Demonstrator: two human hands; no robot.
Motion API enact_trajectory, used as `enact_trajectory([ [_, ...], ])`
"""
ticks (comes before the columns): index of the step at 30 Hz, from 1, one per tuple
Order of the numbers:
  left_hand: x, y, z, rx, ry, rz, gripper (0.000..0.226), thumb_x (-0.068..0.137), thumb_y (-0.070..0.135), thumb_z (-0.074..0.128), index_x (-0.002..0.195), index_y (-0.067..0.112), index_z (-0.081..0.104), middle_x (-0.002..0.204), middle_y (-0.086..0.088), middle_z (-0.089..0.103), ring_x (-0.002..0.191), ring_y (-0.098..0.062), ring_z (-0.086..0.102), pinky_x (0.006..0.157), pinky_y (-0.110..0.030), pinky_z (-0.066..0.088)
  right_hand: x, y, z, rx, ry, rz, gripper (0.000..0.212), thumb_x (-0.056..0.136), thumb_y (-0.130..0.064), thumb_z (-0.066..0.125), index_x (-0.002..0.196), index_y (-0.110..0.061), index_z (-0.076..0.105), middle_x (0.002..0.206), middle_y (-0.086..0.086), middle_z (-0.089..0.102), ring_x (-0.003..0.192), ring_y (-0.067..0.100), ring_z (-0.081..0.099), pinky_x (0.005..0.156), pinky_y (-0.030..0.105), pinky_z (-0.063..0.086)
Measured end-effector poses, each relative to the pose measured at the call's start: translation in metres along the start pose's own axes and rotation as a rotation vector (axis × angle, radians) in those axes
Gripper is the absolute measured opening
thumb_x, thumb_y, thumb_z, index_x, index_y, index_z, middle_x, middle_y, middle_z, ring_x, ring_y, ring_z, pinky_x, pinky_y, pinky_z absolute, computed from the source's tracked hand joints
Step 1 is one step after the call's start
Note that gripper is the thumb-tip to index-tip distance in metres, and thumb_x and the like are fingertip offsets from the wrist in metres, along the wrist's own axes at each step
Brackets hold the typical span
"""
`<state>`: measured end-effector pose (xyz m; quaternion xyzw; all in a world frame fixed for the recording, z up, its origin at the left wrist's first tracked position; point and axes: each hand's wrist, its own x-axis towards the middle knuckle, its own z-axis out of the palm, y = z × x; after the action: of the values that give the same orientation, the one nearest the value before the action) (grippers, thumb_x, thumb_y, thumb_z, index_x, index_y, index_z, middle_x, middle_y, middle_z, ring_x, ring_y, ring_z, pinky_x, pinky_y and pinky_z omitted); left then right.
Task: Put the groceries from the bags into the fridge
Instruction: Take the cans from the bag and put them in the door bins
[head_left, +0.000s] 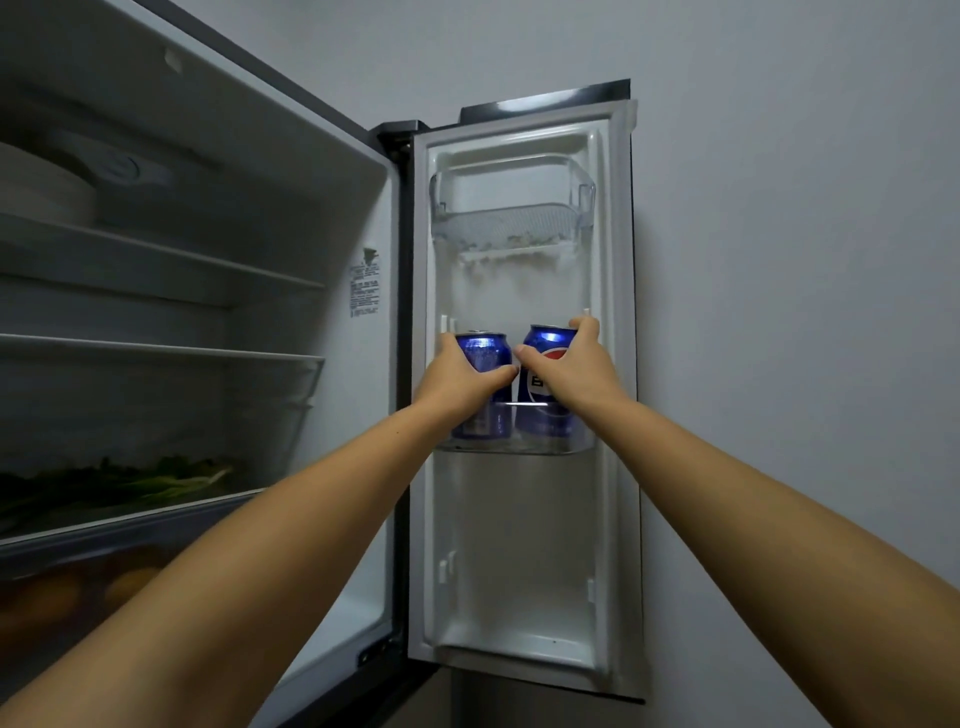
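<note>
Left hand (457, 376): fingers and thumb curled round the left can (485, 358), gripping its lower-left side.
Right hand (569, 366): wrapped over the right can (545, 345) from its 3 o'clock side, thumb across the front, fingertips at the top rim.
Cans: two, both blue, upright, side by side and almost touching; the right one shows a red, white and blue logo.
Where the cans are: both stand in the middle door bin (519, 444), at about 12 o'clock from the hands' wrists.
Door bins: two seen on the open fridge door (613, 467); the upper door bin (511, 221) sits at 12 o'clock above the cans, its contents unclear.
Fridge interior: at 9 o'clock from the hands, two shelves (156, 351) counted, with leafy greens (119, 486) lying below them.
Drawer: one, at 7 o'clock, with orange-yellow fruit (130, 582) blurred behind its front; number cannot be told.
Wall (805, 260): plain, at 3 o'clock of the door.
</note>
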<state>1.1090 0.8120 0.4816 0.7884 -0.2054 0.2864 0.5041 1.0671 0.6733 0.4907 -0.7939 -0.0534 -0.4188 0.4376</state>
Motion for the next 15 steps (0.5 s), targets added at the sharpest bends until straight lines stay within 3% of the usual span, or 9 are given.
enact_trajectory([
  [3,-0.008,0.0,0.0,0.026,0.009,0.05,0.084,0.077,0.039,0.074,0.14,0.016,0.024,0.128,-0.008,0.052,0.097,-0.02,0.057,0.071,-0.029,0.054,-0.01,0.006,-0.003,-0.024,0.014,-0.042,0.083,0.085,-0.039,0.067,0.145,-0.015,0.015,0.143,0.013,0.037,0.112,0.025,0.05,0.08,0.025,0.042],
  [7,-0.019,0.001,-0.002,0.037,0.004,0.068,0.085,0.08,0.033,0.072,0.144,0.016,0.019,0.138,-0.011,0.045,0.116,-0.027,0.054,0.08,-0.028,0.046,-0.025,0.014,-0.004,-0.097,0.032,-0.095,0.093,0.083,-0.041,0.067,0.15,-0.018,0.006,0.144,0.014,0.032,0.124,0.031,0.046,0.097,0.038,0.044],
  [11,-0.029,0.001,-0.002,0.051,0.029,0.068,0.087,0.082,0.034,0.07,0.148,0.019,0.015,0.146,-0.012,0.035,0.128,-0.03,0.046,0.095,-0.035,0.046,-0.036,0.022,-0.007,-0.134,0.063,-0.164,0.09,0.084,-0.047,0.064,0.15,-0.018,0.01,0.145,0.011,0.03,0.131,0.028,0.038,0.103,0.038,0.042],
  [15,-0.044,0.003,-0.001,0.119,0.109,0.096,0.084,0.086,0.038,0.065,0.149,0.023,0.012,0.15,-0.008,0.027,0.136,-0.028,0.036,0.109,-0.045,0.038,-0.041,0.033,-0.017,-0.083,0.134,-0.269,0.074,0.09,-0.048,0.054,0.148,-0.015,0.023,0.146,0.009,0.034,0.133,0.023,0.038,0.107,0.039,0.039],
])
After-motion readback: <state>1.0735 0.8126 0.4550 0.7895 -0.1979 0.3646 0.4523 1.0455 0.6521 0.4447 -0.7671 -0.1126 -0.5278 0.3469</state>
